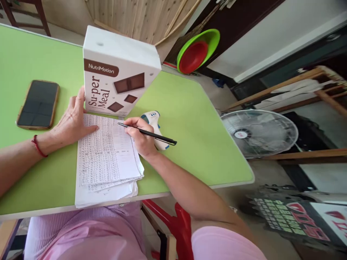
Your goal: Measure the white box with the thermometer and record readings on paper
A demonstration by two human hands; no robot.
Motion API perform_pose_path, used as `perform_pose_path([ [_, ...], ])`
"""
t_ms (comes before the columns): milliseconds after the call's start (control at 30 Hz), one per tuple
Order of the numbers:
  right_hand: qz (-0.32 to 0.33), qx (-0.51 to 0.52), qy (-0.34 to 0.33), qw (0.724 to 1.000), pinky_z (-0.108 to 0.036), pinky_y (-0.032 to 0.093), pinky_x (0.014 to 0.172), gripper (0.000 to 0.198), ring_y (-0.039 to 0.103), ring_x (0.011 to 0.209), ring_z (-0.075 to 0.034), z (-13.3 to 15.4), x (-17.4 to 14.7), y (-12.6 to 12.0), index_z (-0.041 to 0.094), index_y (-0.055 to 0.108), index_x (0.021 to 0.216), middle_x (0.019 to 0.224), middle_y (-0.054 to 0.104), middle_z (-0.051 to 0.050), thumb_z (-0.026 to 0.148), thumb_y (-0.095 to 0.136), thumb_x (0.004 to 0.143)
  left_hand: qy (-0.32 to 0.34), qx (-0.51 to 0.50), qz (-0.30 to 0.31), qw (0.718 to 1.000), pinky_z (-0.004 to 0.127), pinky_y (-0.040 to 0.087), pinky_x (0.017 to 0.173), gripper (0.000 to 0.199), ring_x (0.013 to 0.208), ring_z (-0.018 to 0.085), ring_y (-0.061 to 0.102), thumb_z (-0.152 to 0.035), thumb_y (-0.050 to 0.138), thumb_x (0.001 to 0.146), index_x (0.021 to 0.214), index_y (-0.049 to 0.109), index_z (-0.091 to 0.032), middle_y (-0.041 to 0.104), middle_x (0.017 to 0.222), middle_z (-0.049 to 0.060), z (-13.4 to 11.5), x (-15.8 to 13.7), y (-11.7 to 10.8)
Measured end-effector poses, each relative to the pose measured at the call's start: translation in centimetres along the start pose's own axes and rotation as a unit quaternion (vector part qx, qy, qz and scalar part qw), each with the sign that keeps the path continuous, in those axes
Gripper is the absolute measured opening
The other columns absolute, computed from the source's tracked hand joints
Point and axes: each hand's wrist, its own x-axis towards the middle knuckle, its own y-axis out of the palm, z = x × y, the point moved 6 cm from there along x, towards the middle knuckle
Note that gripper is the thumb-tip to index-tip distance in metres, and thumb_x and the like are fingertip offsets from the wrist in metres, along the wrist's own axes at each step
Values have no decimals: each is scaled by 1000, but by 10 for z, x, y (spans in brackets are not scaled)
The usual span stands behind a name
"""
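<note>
A stack of printed paper sheets (105,162) lies on the green table (195,130). My left hand (71,121) rests flat on the stack's upper left corner, a red string around its wrist. My right hand (141,135) grips a black pen (151,134), whose tip touches the top sheet near its upper right. A white box (116,68) marked NutriMotion Su-per Meal stands upright just behind the sheets, close to both hands. A white and blue infrared thermometer (155,122) lies behind my right hand, partly hidden by it.
A black phone (38,104) in a tan case lies at the left of the table. On the floor to the right stand a fan (258,131), nested green and red bowls (197,50) and wooden frames. A red chair (173,220) shows below the table edge.
</note>
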Motion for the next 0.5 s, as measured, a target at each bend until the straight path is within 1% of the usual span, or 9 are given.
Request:
perform_pose_path([
  [67, -24, -3, -1, 1000, -27, 45, 58, 12, 53, 60, -11, -3, 2, -2, 23, 57, 82, 68, 59, 4, 32, 59, 74, 7, -7, 2, 1000, 53, 51, 98, 107, 107, 33, 60, -28, 76, 69, 153, 10, -23, 39, 137, 17, -1, 0, 0],
  [167, -38, -40, -7, 998, -26, 42, 53, 13, 49, 56, -10, -3, 4, -4, 23, 55, 78, 64, 57, 5, 33, 62, 74, 12, -10, -1, 1000, 52, 51, 98, 107, 106, 32, 61, -27, 76, 68, 153, 11, -23, 39, 136, 18, -1, 0, 0],
  [300, -30, -99, -18, 994, -27, 42, 54, 15, 49, 56, -11, 1, 5, -3, 24, 56, 72, 61, 58, 4, 37, 62, 76, 14, -11, -11, 1000, 55, 52, 97, 110, 106, 34, 61, -27, 78, 67, 154, 12, -23, 41, 135, 18, 1, 0, 0],
  [400, -23, -130, -32, 991, -28, 44, 56, 15, 50, 57, -12, 4, 5, -2, 24, 56, 70, 61, 59, 4, 35, 61, 78, 28, -19, -18, 999, 55, 51, 99, 109, 111, 35, 59, -26, 78, 67, 154, 13, -26, 41, 137, 16, 0, 0, -1],
  [500, -19, -145, -46, 988, -28, 44, 57, 13, 50, 57, -12, 5, 5, -2, 24, 57, 71, 62, 60, 3, 33, 61, 79, 30, -27, -10, 999, 54, 51, 101, 109, 114, 35, 57, -24, 76, 66, 154, 12, -25, 38, 140, 16, -2, 0, 0],
])
